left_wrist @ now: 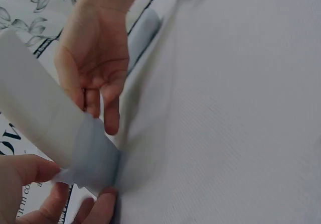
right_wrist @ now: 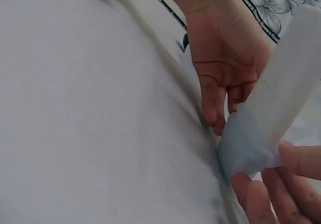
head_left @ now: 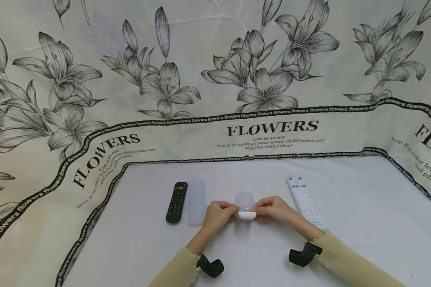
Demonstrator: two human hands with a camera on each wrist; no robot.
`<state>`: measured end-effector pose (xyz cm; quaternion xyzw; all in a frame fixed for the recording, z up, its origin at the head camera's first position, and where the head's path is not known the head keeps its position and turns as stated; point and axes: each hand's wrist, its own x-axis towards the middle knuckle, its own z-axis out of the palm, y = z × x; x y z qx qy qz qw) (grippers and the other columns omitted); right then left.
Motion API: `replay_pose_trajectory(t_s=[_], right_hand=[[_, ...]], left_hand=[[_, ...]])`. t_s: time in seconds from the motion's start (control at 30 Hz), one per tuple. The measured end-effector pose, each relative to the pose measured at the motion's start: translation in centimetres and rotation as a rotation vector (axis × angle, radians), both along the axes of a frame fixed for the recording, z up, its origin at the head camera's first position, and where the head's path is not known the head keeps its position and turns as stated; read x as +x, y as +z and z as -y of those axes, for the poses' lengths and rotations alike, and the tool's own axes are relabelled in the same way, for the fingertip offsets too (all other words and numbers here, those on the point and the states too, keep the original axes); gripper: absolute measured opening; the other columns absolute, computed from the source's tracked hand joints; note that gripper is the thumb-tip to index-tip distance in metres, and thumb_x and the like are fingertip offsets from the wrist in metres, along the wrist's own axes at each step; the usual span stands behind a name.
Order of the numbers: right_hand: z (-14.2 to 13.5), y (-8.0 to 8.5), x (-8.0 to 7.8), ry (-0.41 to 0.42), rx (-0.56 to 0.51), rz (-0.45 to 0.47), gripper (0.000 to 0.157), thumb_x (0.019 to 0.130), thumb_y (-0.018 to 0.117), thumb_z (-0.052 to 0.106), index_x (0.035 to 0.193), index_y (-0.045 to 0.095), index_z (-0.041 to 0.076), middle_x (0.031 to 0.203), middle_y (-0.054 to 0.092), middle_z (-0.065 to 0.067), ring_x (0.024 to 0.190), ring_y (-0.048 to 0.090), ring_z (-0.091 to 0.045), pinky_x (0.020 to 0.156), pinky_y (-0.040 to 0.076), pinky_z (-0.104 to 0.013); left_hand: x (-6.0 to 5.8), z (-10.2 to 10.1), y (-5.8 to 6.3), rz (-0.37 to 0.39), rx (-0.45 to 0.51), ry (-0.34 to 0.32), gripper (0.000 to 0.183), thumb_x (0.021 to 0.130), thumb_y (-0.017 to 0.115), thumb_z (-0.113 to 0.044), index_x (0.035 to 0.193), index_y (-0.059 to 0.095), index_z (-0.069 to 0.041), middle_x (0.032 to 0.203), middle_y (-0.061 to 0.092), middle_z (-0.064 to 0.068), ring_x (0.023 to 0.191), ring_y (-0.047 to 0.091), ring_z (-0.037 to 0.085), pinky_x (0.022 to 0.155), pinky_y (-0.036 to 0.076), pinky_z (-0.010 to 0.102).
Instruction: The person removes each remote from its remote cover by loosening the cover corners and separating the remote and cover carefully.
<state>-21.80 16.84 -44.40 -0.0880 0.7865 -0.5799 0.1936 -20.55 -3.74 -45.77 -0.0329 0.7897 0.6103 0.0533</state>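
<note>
A white remote control (left_wrist: 35, 98) is held tilted up between both hands, its plain back showing in the wrist views. A soft translucent silicone cover (left_wrist: 95, 153) wraps its lower end, while the rest of the remote sticks out bare. My left hand (head_left: 219, 215) pinches the cover's edge between thumb and fingers, on the left side. On the opposite side my right hand (head_left: 274, 209) pinches the cover's rim in the same way. In the head view the remote's white end (head_left: 247, 215) faces me, with the translucent cover (head_left: 245, 200) beyond it.
Left of the hands lie a black remote (head_left: 176, 202) and a flat translucent cover (head_left: 196, 203), side by side. Another white remote (head_left: 304, 199) lies to the right, partly behind the right forearm. Flower-printed cloth (head_left: 186, 139) rises behind the white tabletop (head_left: 147, 175).
</note>
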Motion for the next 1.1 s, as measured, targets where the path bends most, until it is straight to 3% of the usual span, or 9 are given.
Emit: replay_pose_trajectory(t_s=[0.17, 0.3, 0.57, 0.87, 1.1], right_hand=[[-0.1, -0.1, 0.3, 0.001, -0.020, 0.013, 0.033, 0.088, 0.068, 0.016, 0.104, 0.065, -0.012, 0.082, 0.072, 0.003, 0.069, 0.064, -0.004, 0.063, 0.055, -0.021], [-0.1, 0.1, 0.5, -0.018, -0.047, -0.001, 0.036, 0.088, 0.067, 0.014, 0.109, 0.062, -0.016, 0.083, 0.071, 0.004, 0.068, 0.063, -0.003, 0.064, 0.055, -0.020], [0.1, 0.2, 0.3, -0.097, -0.037, -0.060, 0.037, 0.090, 0.065, 0.016, 0.112, 0.062, -0.014, 0.095, 0.071, -0.004, 0.074, 0.062, -0.002, 0.067, 0.055, -0.021], [0.1, -0.1, 0.2, -0.142, -0.098, -0.156, 0.035, 0.091, 0.064, 0.011, 0.111, 0.061, -0.016, 0.108, 0.069, -0.021, 0.080, 0.067, -0.002, 0.075, 0.058, -0.029], [0.3, 0.0, 0.1, -0.154, -0.128, -0.158, 0.034, 0.091, 0.062, 0.008, 0.113, 0.059, -0.018, 0.112, 0.067, -0.026, 0.080, 0.068, -0.004, 0.076, 0.058, -0.027]], left_hand=[[0.6, 0.0, 0.3, 0.075, 0.097, -0.092, 0.023, 0.088, 0.064, -0.016, 0.096, 0.068, 0.006, 0.088, 0.068, 0.009, 0.066, 0.066, 0.012, 0.063, 0.058, 0.027], [0.5, -0.2, 0.3, 0.069, 0.170, -0.093, 0.027, 0.089, 0.062, -0.016, 0.101, 0.067, 0.008, 0.095, 0.070, 0.014, 0.072, 0.070, 0.015, 0.069, 0.059, 0.029], [-0.3, -0.5, -0.1, 0.036, 0.211, -0.028, 0.023, 0.087, 0.063, -0.014, 0.098, 0.068, 0.006, 0.091, 0.067, 0.010, 0.069, 0.067, 0.012, 0.067, 0.058, 0.028], [-0.8, -1.6, -0.4, -0.039, 0.288, 0.109, 0.018, 0.082, 0.067, -0.005, 0.096, 0.069, 0.006, 0.092, 0.067, 0.010, 0.063, 0.060, 0.007, 0.062, 0.056, 0.022], [-0.9, -1.8, -0.6, -0.060, 0.342, 0.150, 0.025, 0.081, 0.065, 0.002, 0.106, 0.070, 0.004, 0.104, 0.068, 0.013, 0.080, 0.062, 0.009, 0.072, 0.057, 0.024]])
